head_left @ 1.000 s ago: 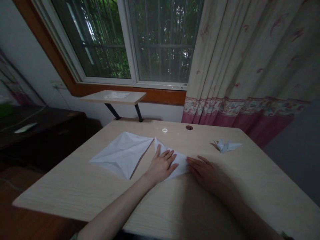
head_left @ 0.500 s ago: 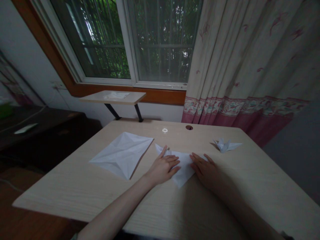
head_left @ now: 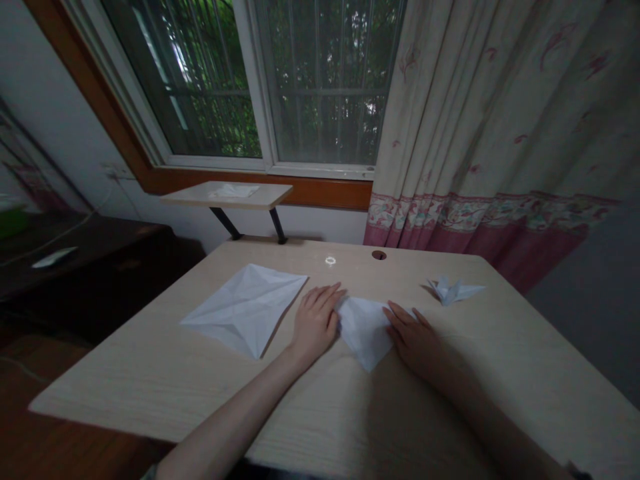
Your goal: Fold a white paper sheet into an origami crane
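A folded sheet of white paper [head_left: 366, 333] lies flat on the desk between my hands, one corner pointing toward me. My left hand [head_left: 316, 319] rests on its left side with the fingers stretched forward, covering that edge. On the right side, my right hand [head_left: 409, 333] lies with outstretched fingers pressing the paper's edge. Part of the paper is hidden under both hands. To the left is a larger creased sheet of paper [head_left: 247, 307], unfolded. A folded paper crane [head_left: 453, 291] sits at the right, apart from my right hand.
The pale wooden desk [head_left: 300, 427] carries a small raised shelf [head_left: 187, 194] at the back left, with white paper [head_left: 235, 191] on it. A round cable hole [head_left: 379, 255] is near the back edge. A curtain [head_left: 460, 213] hangs behind the right side.
My left hand has moved left across the paper to its left edge, covering the pointed flap that showed there. The paper has shifted slightly. My right hand has barely moved.
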Tool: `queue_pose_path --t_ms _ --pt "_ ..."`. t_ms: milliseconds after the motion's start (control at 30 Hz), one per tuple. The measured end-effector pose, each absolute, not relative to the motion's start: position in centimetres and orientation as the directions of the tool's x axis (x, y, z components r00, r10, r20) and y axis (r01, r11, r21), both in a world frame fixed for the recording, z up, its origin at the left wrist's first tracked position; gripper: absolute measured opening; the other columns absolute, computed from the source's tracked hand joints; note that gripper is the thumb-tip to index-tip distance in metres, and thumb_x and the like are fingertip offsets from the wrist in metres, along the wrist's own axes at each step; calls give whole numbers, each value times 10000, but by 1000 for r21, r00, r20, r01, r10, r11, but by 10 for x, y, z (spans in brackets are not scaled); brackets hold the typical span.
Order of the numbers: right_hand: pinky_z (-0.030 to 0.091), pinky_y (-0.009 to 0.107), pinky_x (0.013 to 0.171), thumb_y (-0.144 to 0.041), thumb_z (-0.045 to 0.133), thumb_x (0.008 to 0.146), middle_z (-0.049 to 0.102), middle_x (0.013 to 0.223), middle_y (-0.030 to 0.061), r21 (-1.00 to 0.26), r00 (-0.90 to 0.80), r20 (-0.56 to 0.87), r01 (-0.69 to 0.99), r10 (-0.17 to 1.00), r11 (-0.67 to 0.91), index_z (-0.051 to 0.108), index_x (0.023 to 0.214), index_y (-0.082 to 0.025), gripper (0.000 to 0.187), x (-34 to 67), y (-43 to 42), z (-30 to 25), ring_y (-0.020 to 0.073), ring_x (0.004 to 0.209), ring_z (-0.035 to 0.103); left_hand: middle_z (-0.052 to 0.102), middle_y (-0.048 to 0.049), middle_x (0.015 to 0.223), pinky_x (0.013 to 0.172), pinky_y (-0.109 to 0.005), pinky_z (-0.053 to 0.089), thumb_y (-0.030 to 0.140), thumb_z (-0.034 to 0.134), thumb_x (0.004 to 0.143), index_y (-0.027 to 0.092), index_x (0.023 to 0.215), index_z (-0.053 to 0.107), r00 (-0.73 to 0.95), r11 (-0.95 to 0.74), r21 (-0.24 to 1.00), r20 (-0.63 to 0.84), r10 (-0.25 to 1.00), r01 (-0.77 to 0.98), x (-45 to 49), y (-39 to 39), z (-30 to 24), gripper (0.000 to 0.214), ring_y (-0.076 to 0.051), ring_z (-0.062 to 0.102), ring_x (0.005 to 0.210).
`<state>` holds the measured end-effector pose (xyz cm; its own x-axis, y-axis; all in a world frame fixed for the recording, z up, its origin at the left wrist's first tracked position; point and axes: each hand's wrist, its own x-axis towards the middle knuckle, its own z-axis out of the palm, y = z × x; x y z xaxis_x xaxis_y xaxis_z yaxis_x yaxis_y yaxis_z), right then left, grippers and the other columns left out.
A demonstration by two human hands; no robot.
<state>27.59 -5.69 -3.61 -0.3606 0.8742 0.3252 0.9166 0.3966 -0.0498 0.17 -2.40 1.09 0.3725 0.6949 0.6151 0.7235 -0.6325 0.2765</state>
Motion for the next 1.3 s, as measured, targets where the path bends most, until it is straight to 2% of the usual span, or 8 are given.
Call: queue_pose_path --t_ms 300,400,500,700,900,1000,1133,1300 --pt "350 540 1159 -167 346 988 520 1494 117 -39 -367 317 916 874 399 514 1433 -201 476 279 -55 -37 245 1369 495 534 -101 1425 1120 -542 424 42 431 759 214 1254 559 11 -436 544 617 787 717 -4 -8 -8 540 -291 493 1321" --pt "356 538 1157 -161 349 986 525 1488 127 -30 -379 317 912 870 408 521 1426 -188 474 278 -55 -37 250 1366 499 536 -134 1412 1145 -512 406 29 422 742 175 1304 517 -3 -423 599 579 815 679 -5 1 -19 589 -275 484 1354" --pt "362 538 1152 -153 352 979 522 1489 134 -18 -394 320 907 862 421 511 1435 -186 483 279 -55 -39 249 1374 490 587 -115 1350 1115 -508 440 42 441 767 197 1287 521 -23 -435 658 566 824 615 -7 7 -25 549 -262 537 1310" --pt "339 553 1160 -60 318 923 507 1504 120 26 -415 302 904 858 427 482 1461 -174 574 283 -54 -43 250 1419 429 642 -86 1133 850 -396 586 109 599 785 212 1121 629 -85 -408 772 507 858 488 -7 8 -18 353 -237 651 1035" --pt "320 509 1181 31 332 795 455 1544 95 114 -460 294 887 838 447 343 1549 -177 782 292 -53 -48 226 1446 385 642 -58 1049 784 -326 552 144 690 728 195 959 693 -93 -377 843 442 892 384 -3 4 -6 236 -206 635 923" --pt "312 501 1188 29 335 773 443 1553 80 117 -467 304 883 831 454 271 1577 -191 836 294 -51 -53 213 1453 372 666 -33 923 737 -298 518 193 717 715 185 922 690 -117 -323 882 382 917 343 -1 3 -5 210 -182 618 794" --pt "327 520 1180 35 335 752 463 1540 77 86 -438 296 897 848 433 371 1537 -184 815 292 -51 -55 221 1451 376 657 3 765 674 -272 474 282 713 748 180 907 688 -112 -282 902 333 936 327 -1 0 -2 191 -167 588 691" --pt "324 523 1181 35 331 769 465 1537 87 54 -442 270 894 855 445 437 1500 -175 769 292 -51 -52 229 1447 383 664 7 755 680 -268 462 266 639 775 181 892 695 -132 -289 905 342 930 312 -2 -2 1 156 -160 588 682"
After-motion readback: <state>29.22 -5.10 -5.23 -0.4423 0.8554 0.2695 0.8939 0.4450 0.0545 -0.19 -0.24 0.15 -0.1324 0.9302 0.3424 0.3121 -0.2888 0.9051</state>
